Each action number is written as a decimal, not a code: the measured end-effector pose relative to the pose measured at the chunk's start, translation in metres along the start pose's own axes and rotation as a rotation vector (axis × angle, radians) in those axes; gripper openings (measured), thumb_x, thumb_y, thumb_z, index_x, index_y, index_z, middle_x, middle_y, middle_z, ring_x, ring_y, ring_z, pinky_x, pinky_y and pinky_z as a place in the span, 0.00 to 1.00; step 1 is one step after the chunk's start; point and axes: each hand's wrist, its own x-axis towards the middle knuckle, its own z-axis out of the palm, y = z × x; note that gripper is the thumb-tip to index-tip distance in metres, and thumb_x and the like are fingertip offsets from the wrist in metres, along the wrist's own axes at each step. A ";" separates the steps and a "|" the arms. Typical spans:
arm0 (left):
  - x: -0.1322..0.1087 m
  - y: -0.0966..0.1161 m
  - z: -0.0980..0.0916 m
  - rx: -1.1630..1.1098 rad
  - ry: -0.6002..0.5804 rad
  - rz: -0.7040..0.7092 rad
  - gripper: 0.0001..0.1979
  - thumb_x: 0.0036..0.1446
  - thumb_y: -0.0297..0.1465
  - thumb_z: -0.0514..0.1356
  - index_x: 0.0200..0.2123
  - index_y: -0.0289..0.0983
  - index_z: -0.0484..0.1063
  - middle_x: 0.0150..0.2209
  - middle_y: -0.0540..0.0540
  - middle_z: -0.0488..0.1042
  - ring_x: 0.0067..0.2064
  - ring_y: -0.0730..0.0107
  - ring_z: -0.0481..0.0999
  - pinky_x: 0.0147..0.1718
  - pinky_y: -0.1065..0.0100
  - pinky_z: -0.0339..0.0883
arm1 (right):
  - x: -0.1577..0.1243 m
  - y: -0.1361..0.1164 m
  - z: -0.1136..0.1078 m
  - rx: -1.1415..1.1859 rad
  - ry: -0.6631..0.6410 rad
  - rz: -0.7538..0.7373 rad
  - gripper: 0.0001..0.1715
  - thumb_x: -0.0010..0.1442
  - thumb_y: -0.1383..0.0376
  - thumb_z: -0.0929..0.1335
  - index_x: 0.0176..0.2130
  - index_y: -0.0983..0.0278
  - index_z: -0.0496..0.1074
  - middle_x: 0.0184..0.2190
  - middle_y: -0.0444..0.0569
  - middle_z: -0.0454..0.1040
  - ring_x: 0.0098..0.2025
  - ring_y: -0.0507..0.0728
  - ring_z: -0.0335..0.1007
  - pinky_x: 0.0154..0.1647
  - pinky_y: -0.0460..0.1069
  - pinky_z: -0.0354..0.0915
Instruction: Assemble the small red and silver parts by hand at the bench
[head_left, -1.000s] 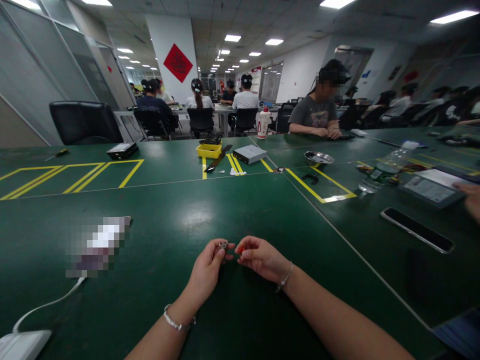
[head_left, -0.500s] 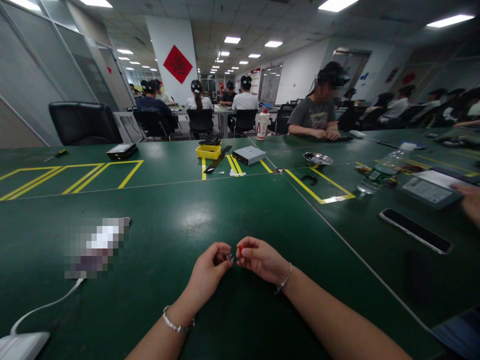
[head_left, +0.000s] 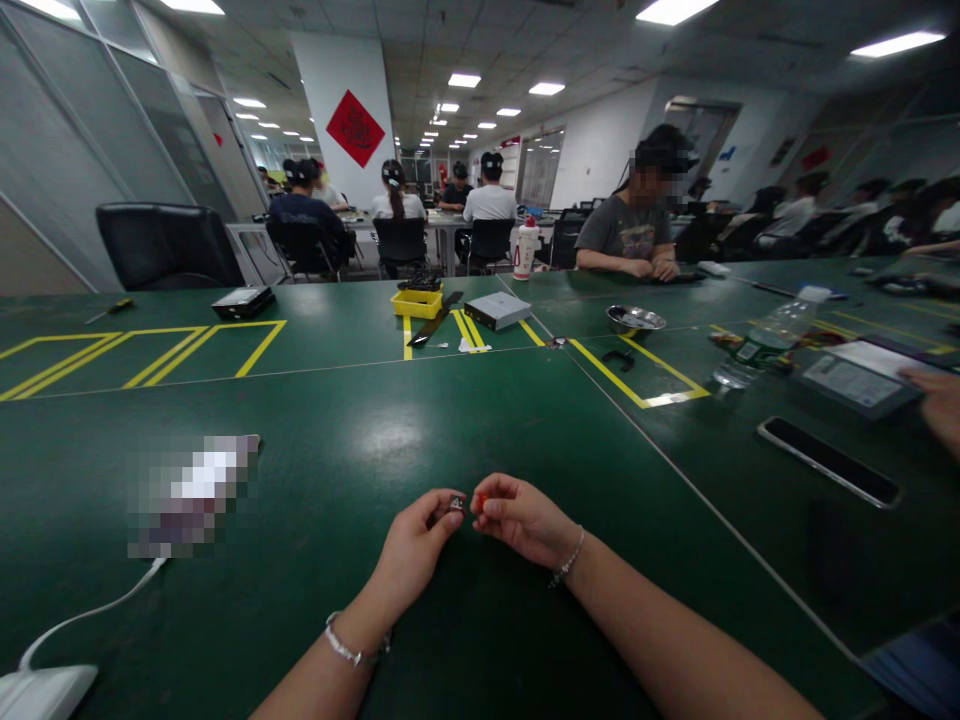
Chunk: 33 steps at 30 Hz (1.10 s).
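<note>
Between the thumb and fingers of my left hand (head_left: 421, 540) is a small dark, silvery metal piece (head_left: 456, 504), too small to name its kind. My right hand (head_left: 529, 522) pinches a small red-orange piece (head_left: 482, 499), mostly covered by the fingertips. The two hands face each other closely above the green table (head_left: 390, 440), with a narrow gap between their fingertips. Both hands are closed, and a bracelet circles each wrist.
A pixelated device (head_left: 195, 495) with a white cable lies left; a dark phone (head_left: 829, 462) lies right. Farther back are a yellow tray (head_left: 417, 302), a grey box (head_left: 498, 310), a metal bowl (head_left: 636, 319) and a water bottle (head_left: 772, 338). Another person's hand (head_left: 937, 403) touches a metal box (head_left: 862, 375).
The metal piece in my left hand has turned and risen slightly, showing more of its face. My right hand keeps its pinch in nearly the same place.
</note>
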 end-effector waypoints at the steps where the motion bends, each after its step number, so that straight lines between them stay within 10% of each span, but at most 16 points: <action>1: 0.000 -0.001 0.000 -0.004 0.004 0.000 0.11 0.50 0.33 0.53 0.37 0.37 0.67 0.31 0.48 0.71 0.33 0.70 0.69 0.34 0.69 0.61 | 0.000 0.000 0.000 0.001 -0.002 -0.004 0.12 0.41 0.72 0.71 0.29 0.67 0.67 0.27 0.44 0.71 0.28 0.48 0.67 0.35 0.47 0.61; 33: -0.001 -0.001 0.001 0.132 0.069 0.026 0.07 0.42 0.31 0.59 0.28 0.37 0.66 0.25 0.52 0.66 0.28 0.73 0.66 0.28 0.72 0.60 | 0.001 0.001 -0.003 0.000 -0.023 -0.001 0.08 0.49 0.66 0.67 0.31 0.69 0.68 0.22 0.44 0.70 0.23 0.47 0.66 0.32 0.47 0.61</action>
